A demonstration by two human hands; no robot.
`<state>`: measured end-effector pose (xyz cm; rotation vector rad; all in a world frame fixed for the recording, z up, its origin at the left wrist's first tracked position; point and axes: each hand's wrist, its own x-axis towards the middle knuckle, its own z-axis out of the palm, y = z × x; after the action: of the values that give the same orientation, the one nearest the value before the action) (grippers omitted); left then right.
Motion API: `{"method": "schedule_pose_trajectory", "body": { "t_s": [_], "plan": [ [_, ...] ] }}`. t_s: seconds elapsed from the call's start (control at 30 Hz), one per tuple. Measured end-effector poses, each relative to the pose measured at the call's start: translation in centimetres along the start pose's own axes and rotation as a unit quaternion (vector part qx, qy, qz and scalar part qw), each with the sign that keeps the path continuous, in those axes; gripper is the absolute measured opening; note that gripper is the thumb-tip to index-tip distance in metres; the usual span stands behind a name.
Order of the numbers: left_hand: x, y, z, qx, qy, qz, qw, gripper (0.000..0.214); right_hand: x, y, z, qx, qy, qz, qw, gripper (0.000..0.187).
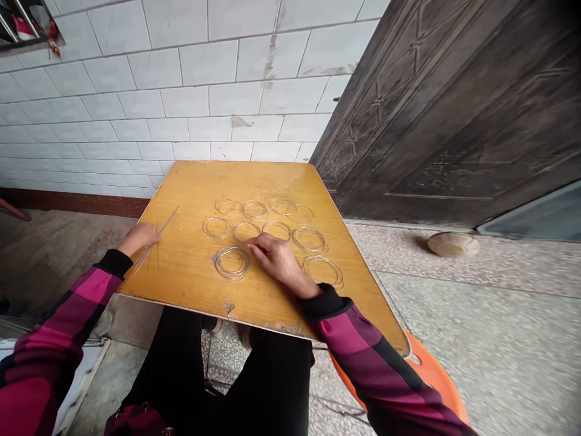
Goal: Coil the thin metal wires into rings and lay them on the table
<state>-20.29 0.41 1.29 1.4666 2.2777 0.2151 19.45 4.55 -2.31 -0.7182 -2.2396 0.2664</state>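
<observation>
My left hand is closed around a few thin straight metal wires at the left edge of the wooden table. The wires slant across the tabletop and stick out on both sides of the fist. Over the middle of the table, my right hand has thumb and forefinger pinched at the near rim of a thin wire ring lying flat. Just left of this hand is a thicker coil of wire rings. The palm side of my right hand is hidden.
Several other wire rings lie in rows, among them one by my right wrist and one farther back. A tiled wall stands behind the table, a dark door at right. An orange stool is under the near right corner.
</observation>
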Motion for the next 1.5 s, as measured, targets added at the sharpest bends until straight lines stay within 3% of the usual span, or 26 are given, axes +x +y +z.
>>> {"method": "schedule_pose_trajectory", "body": {
  "t_s": [0.13, 0.47, 0.93, 1.23, 1.5],
  "plan": [
    [0.1, 0.0, -0.6, 0.005, 0.025, -0.025, 0.999, 0.014, -0.1, -0.1, 0.0, 0.005, -0.006, 0.006, 1.0, 0.024],
    [0.1, 0.3, -1.7, -0.076, -0.016, -0.043, 0.996, 0.008, -0.1, -0.1, -0.2, 0.012, -0.029, 0.01, 0.999, 0.024],
    [-0.2, 0.8, -2.5, -0.138, -0.041, -0.049, 0.988, 0.016, 0.0, -0.4, -0.2, 0.007, -0.042, 0.01, 0.999, 0.026],
    [-0.4, 1.1, -2.5, -0.157, -0.051, -0.055, 0.985, 0.01, -0.1, -0.4, -0.4, 0.01, -0.044, 0.007, 0.999, 0.026],
    [-0.4, 1.2, -2.5, -0.155, -0.036, -0.056, 0.986, 0.013, -0.2, -0.4, -0.3, 0.005, -0.05, -0.001, 0.999, 0.027]
  ]
}}
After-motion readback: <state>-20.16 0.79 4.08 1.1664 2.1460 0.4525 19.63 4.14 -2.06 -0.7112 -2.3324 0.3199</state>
